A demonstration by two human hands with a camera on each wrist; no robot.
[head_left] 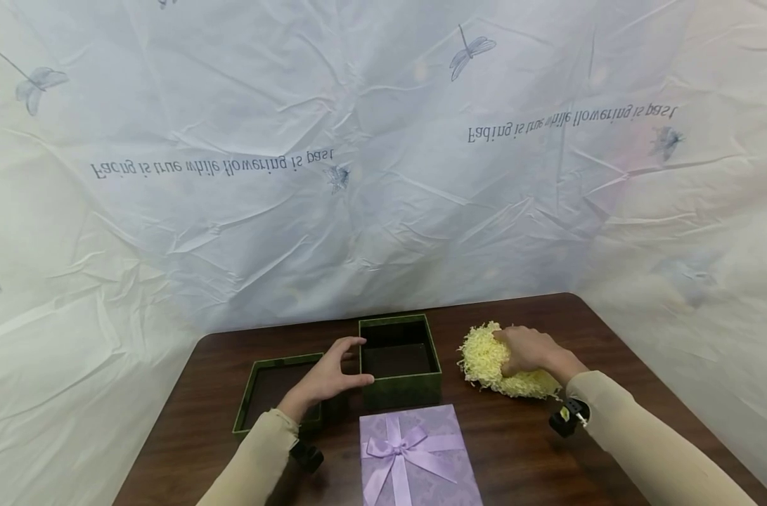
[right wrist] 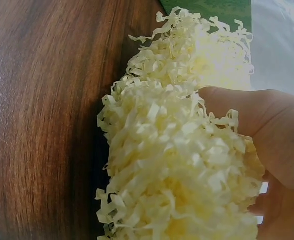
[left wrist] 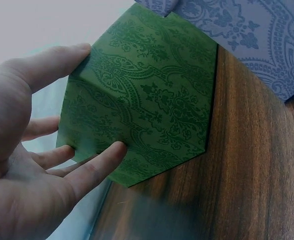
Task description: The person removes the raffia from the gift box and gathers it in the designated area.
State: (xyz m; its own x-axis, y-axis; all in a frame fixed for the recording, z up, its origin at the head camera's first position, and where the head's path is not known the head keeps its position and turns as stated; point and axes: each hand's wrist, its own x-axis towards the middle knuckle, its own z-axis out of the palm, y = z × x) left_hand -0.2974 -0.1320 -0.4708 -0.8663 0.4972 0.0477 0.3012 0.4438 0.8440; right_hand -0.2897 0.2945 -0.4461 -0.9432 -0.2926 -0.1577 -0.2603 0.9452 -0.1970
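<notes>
Open green box (head_left: 400,361), damask-embossed & empty, sits w/ the left hand (head_left: 330,379) clasping its near-left corner, thumb and fingers spread on adjoining walls, prob. to steady it, while just right of it the right hand (head_left: 530,351) curls into a fluffy pale-yellow paper shred clump (head_left: 487,363) lying on the table.
</notes>
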